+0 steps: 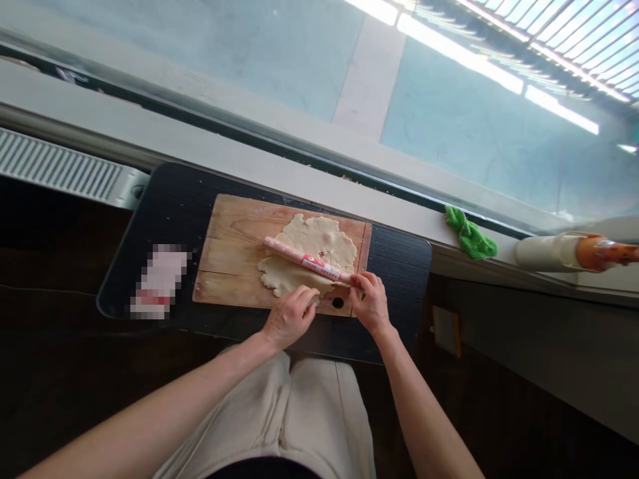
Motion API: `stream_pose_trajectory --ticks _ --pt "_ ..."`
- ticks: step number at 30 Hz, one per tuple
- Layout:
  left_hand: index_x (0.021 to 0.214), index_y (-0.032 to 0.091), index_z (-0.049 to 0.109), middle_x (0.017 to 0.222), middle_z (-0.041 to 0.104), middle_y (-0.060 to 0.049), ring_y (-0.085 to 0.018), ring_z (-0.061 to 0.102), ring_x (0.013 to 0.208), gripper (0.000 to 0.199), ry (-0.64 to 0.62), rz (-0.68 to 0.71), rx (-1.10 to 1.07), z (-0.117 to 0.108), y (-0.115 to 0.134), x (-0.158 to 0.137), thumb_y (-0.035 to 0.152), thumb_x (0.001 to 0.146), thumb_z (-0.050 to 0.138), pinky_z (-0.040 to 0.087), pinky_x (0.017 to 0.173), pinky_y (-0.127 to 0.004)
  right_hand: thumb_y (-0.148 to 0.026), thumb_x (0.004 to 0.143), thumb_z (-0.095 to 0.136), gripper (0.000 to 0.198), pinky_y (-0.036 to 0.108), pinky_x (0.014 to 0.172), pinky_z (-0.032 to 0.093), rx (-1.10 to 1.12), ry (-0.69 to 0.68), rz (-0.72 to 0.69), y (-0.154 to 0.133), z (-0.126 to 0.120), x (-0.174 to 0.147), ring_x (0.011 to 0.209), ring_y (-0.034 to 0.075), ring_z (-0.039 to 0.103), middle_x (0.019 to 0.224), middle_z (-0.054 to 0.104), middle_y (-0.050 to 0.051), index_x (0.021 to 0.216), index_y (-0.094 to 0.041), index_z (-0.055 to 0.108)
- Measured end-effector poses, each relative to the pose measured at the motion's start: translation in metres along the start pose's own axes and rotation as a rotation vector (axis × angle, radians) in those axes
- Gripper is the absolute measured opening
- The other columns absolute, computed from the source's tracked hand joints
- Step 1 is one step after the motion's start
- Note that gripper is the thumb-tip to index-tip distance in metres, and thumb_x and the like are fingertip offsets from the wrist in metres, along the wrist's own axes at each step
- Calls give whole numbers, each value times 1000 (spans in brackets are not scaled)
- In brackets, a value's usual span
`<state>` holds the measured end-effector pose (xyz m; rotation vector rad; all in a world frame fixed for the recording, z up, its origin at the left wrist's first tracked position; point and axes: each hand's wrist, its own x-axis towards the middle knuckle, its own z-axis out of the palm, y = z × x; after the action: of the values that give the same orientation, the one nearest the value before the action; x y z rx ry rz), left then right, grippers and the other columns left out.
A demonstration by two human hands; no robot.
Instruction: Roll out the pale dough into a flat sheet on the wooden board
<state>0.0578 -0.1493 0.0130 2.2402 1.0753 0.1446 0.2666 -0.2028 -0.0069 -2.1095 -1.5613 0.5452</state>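
Observation:
A flat, ragged-edged sheet of pale dough (pixel 319 243) lies on a wooden board (pixel 234 259). A pink wrapped roll with red print (pixel 307 260) lies slantwise across the dough. My right hand (pixel 370 303) pinches the roll's near right end at the board's edge. My left hand (pixel 289 318) rests with fingers bent on the dough's near edge, just below the roll.
The board sits on a black ribbed tray table (pixel 394 259) over my lap. A blurred white and red packet (pixel 157 279) lies on its left part. On the window sill are a green cloth (pixel 470 234) and a cream roll with an orange end (pixel 574 251). A radiator grille (pixel 60 169) runs at left.

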Motion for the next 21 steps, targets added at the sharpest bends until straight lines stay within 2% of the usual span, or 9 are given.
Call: stream_pose_trajectory --ticks 3,7,11,14,18,21 --pt "131 21 44 107 60 -8 -20 59 96 42 10 23 11 8 7 11 22 89 41 48 85 -34 -10 80 50 36 35 93 43 -43 -62 -36 0 -4 -8 103 20 51 111 59 6 112 -22 61" --pt "116 23 56 99 60 -7 -21 60 88 30 -92 53 189 8 9 30 27 89 44 47 79 -35 -9 78 52 37 36 93 44 -66 -83 -24 0 -1 -7 103 21 51 112 59 7 112 -21 61" --pt "111 23 58 96 59 -7 -20 60 84 27 -140 41 292 9 11 30 32 89 44 45 76 -34 -12 76 56 37 35 89 47 17 -188 15 8 -3 -1 99 20 54 107 62 6 111 -22 62" --pt "114 25 56 96 59 -6 -21 60 83 30 -154 17 307 11 11 31 35 88 45 45 73 -34 -17 75 59 35 33 86 48 210 -256 142 18 -9 10 93 18 58 101 65 4 109 -20 64" --pt "116 26 56 96 58 -6 -21 61 82 31 -172 3 304 9 9 32 33 88 45 46 70 -34 -31 78 60 33 28 77 50 594 -320 371 22 -16 23 85 16 62 97 69 4 107 -17 66" --pt "121 26 55 97 58 -7 -19 60 81 35 -161 52 278 5 6 23 28 88 43 46 73 -34 -41 78 59 36 24 70 50 758 -337 445 20 -18 25 85 15 62 98 70 4 106 -18 68"
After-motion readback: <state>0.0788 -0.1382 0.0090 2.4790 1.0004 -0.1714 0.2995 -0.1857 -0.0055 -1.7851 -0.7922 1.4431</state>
